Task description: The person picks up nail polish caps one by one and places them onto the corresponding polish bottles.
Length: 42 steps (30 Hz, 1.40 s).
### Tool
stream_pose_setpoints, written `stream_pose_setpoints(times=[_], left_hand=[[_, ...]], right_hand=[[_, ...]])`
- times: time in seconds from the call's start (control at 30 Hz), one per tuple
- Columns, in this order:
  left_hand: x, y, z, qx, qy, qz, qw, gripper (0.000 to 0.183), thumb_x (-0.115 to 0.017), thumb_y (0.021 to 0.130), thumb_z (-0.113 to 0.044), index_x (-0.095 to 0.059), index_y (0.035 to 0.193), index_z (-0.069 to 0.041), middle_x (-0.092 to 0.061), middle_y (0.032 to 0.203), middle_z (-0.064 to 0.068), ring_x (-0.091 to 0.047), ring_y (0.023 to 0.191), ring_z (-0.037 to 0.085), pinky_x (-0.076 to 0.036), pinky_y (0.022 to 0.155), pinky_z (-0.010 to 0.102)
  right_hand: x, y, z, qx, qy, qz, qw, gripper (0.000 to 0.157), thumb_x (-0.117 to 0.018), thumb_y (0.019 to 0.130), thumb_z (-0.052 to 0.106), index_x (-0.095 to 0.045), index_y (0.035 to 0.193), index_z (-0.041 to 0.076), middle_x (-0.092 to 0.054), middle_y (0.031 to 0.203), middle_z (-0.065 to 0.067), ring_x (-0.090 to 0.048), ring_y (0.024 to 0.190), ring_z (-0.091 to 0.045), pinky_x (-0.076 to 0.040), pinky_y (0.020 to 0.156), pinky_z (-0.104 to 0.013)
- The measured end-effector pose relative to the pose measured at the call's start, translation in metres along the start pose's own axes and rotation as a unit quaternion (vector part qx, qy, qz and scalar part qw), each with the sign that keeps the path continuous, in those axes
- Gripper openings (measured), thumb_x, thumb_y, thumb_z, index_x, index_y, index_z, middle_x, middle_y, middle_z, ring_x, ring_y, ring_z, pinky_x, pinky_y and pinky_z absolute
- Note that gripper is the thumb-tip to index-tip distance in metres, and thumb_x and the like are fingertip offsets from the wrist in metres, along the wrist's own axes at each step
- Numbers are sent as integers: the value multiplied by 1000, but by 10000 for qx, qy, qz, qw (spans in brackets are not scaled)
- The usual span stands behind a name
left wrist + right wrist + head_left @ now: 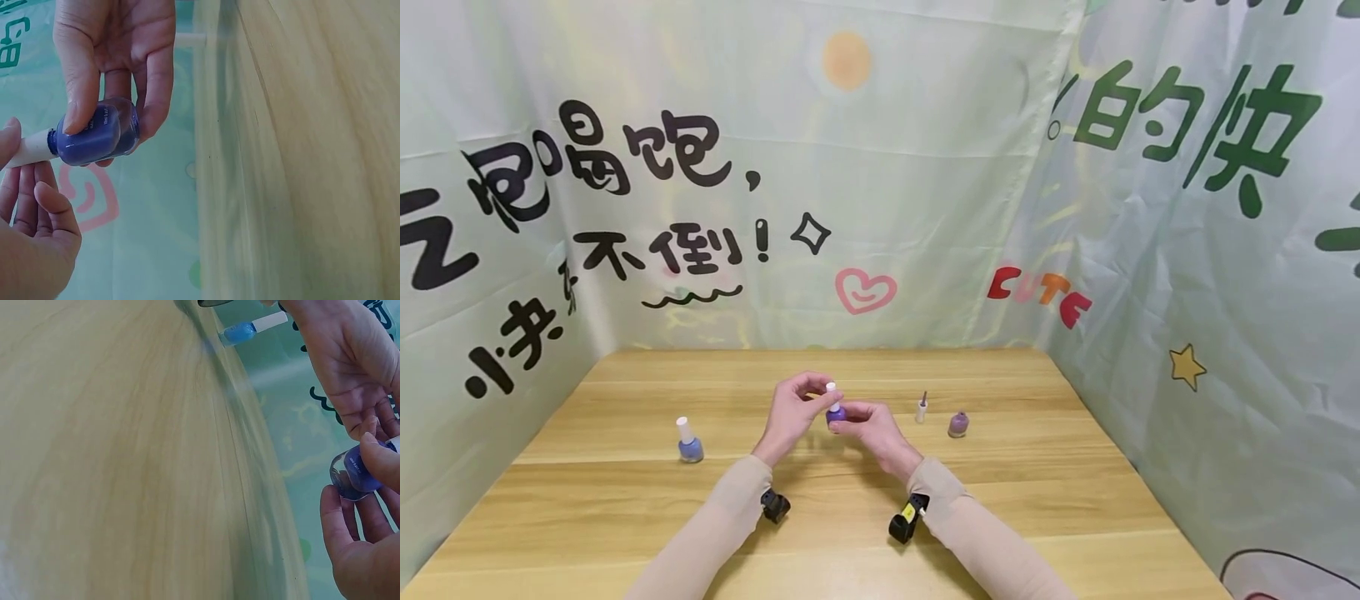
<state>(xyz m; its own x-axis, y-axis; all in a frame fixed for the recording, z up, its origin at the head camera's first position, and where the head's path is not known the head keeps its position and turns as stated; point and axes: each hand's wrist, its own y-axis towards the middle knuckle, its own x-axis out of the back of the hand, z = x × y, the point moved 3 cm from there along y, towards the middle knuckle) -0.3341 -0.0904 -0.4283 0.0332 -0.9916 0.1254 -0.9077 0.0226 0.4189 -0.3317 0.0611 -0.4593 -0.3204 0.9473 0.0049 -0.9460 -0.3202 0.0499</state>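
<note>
Between both hands is a nail polish bottle filled with blue-violet polish. My right hand holds its glass body, thumb on one side and fingers on the other. On the bottle's white cap, my left hand has a pinch grip. A narrow dark blue strip of neck shows between cap and glass in the left wrist view. The bottle is above the table, cap upward in the head view. How far the cap is screwed on I cannot tell.
Left on the wooden table stands a capped light-blue nail polish bottle. To the right, a white brush cap stands with its brush upward, near an uncapped mauve nail polish bottle. Printed cloth walls the table's back and sides.
</note>
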Motion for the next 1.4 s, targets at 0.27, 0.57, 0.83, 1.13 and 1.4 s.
stream_pose_setpoints(times=[0.27,0.57,0.83,1.13,1.4], left_hand=[[3,-1,-6,303,-168,165,9993,27,-74,76,-23,-68,96,-5,-67,83,5,-61,76,23,-48,65,29],[2,-8,-28,305,31,592,9978,22,-65,84,-16,-67,104,-7,-66,91,8,-57,82,38,-47,66,30],[0,-3,-6,302,-48,150,9994,26,-74,76,-30,-68,96,-15,-64,87,3,-57,85,18,-44,69,32],[-2,-7,-25,146,96,160,9997,15,-69,81,-15,-70,94,-7,-65,79,10,-57,76,27,-45,61,27],[-2,-6,-24,140,234,537,9982,19,-63,86,-16,-68,103,-8,-65,85,10,-56,83,29,-45,65,28]], right_hand=[[2,1,-1,-44,-61,20,10000,37,-75,73,13,-66,108,7,-66,103,-6,-61,94,-19,-47,82,-32],[4,1,0,-13,-55,43,10000,36,-75,74,13,-65,108,5,-66,102,-8,-62,93,-20,-47,81,-33],[4,-1,-1,-101,41,91,9999,34,-75,73,13,-67,106,7,-67,101,-7,-62,92,-20,-47,82,-35],[4,-1,-4,-44,119,113,9999,37,-73,76,10,-63,110,1,-66,102,-9,-62,91,-20,-47,83,-35],[5,0,-6,-17,159,124,9998,35,-73,76,10,-64,109,2,-66,103,-10,-62,92,-20,-48,81,-32]])
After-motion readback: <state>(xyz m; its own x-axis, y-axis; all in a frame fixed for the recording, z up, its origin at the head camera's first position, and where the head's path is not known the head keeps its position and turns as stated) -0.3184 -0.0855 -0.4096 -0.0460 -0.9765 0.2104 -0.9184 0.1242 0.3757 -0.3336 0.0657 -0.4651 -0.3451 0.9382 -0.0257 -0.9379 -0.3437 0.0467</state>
